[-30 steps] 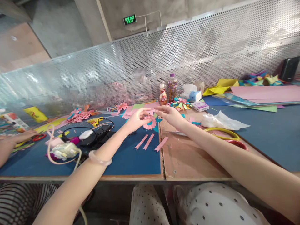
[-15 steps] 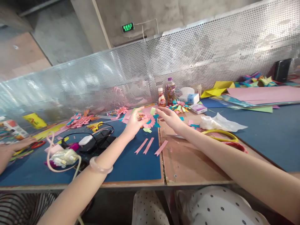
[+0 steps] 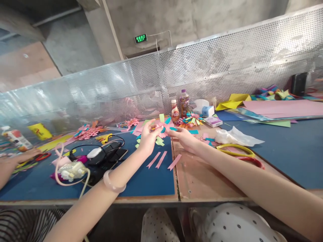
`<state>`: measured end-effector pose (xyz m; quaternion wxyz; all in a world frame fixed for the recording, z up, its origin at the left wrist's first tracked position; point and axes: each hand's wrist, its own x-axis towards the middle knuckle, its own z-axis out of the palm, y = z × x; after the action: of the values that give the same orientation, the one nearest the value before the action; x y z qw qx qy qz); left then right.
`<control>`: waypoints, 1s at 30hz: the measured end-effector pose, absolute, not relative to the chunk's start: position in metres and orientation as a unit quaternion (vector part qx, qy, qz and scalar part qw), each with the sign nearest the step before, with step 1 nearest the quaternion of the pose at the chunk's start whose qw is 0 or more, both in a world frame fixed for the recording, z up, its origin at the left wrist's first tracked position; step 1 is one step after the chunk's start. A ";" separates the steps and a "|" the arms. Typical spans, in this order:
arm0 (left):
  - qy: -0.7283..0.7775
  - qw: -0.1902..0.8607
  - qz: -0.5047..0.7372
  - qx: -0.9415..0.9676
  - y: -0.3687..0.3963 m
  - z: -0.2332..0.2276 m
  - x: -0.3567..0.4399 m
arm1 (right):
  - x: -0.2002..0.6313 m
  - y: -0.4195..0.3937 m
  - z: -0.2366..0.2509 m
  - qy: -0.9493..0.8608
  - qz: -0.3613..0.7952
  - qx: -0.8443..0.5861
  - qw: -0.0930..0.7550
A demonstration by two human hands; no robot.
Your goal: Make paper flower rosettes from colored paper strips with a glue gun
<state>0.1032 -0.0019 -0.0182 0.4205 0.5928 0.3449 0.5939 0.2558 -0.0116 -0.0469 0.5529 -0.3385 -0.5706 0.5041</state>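
Observation:
A layered paper flower (image 3: 164, 134) of pink loops with blue and green strips sits between my two hands above the table. My left hand (image 3: 148, 136) pinches its left side between thumb and fingers. At the right edge, the fingers of my right hand (image 3: 183, 137) close on the flower, beside a short blue strip (image 3: 173, 128). A green strip (image 3: 162, 117) and another blue strip (image 3: 168, 120) stick up from the top. My fingers hide part of the flower. Nearer me lie pink notched paper strips (image 3: 161, 159), flat on the table.
Scissors with yellow (image 3: 236, 149) and red handles lie under my right forearm, near a crumpled tissue (image 3: 234, 136). Left of my left arm are a phone (image 3: 119, 155), cables and a power strip (image 3: 73, 170). Bottles (image 3: 174, 111) stand behind. Another person's hand (image 3: 27, 155) is at far left.
The green strip that was at my right fingertips now stands at the flower's top. My right hand has moved slightly down onto the flower's right edge, and more blue strips show. The view has tilted up slightly.

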 end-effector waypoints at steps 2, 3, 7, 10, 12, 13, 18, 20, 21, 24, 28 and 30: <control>0.338 0.424 0.596 0.592 -0.002 -0.019 0.104 | 0.253 -0.013 -0.049 -0.565 0.512 -0.339 0.551; 0.337 0.421 0.593 0.598 -0.001 -0.019 0.104 | 0.252 -0.013 -0.050 -0.563 0.511 -0.341 0.552; 0.361 0.381 0.555 0.645 0.007 -0.016 0.097 | 0.254 -0.015 -0.050 -0.571 0.485 -0.358 0.557; 0.374 0.349 0.540 0.669 0.014 -0.011 0.087 | 0.259 -0.015 -0.049 -0.591 0.459 -0.375 0.546; 0.373 0.341 0.542 0.672 0.017 -0.008 0.081 | 0.261 -0.016 -0.049 -0.602 0.450 -0.383 0.538; 0.372 0.342 0.541 0.672 0.017 -0.007 0.079 | 0.262 -0.016 -0.049 -0.606 0.448 -0.385 0.534; 0.357 0.357 0.524 0.685 0.016 -0.007 0.077 | 0.262 -0.019 -0.048 -0.623 0.445 -0.386 0.514; 0.351 0.347 0.514 0.702 0.014 -0.006 0.079 | 0.261 -0.020 -0.049 -0.627 0.439 -0.393 0.510; 0.352 0.338 0.508 0.710 0.013 -0.006 0.079 | 0.262 -0.020 -0.050 -0.627 0.434 -0.399 0.509; 0.361 0.315 0.495 0.725 0.010 -0.004 0.079 | 0.262 -0.018 -0.052 -0.628 0.418 -0.416 0.508; 0.367 0.310 0.495 0.724 0.009 -0.004 0.079 | 0.263 -0.017 -0.053 -0.624 0.409 -0.431 0.508; 0.371 0.308 0.493 0.724 0.009 -0.003 0.080 | 0.263 -0.017 -0.053 -0.622 0.409 -0.431 0.511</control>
<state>0.0796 0.0088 -0.0034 0.3078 0.7241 0.3712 0.4931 0.2626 -0.0166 -0.0525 0.5106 -0.4309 -0.6219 0.4086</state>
